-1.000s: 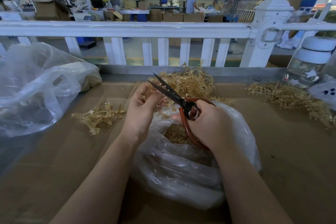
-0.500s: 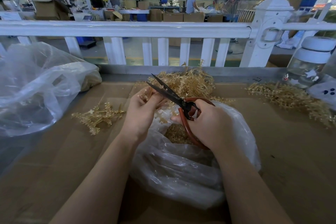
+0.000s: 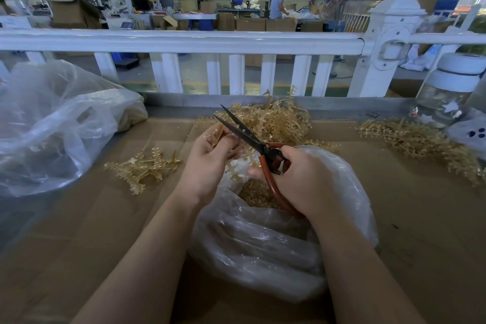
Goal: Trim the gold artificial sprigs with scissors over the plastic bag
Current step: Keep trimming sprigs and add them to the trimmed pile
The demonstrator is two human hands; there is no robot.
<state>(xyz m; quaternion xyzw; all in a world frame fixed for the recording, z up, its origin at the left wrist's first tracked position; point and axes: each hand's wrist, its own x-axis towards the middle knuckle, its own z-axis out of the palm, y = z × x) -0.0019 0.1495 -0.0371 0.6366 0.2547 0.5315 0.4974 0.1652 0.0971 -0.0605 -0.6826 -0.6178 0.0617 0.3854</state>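
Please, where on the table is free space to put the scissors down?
Bare cardboard lies right of the small plastic bag, below the right sprig pile. Another patch lies near the left forearm, below the loose sprigs. The back middle pile and big left bag are crowded.

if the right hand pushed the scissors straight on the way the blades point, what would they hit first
Probably the sprig pinched in the left hand: the open blades of the scissors in the right hand straddle it, though depth is unclear.

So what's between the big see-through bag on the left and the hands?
In the head view, a small bunch of gold sprigs on brown cardboard.
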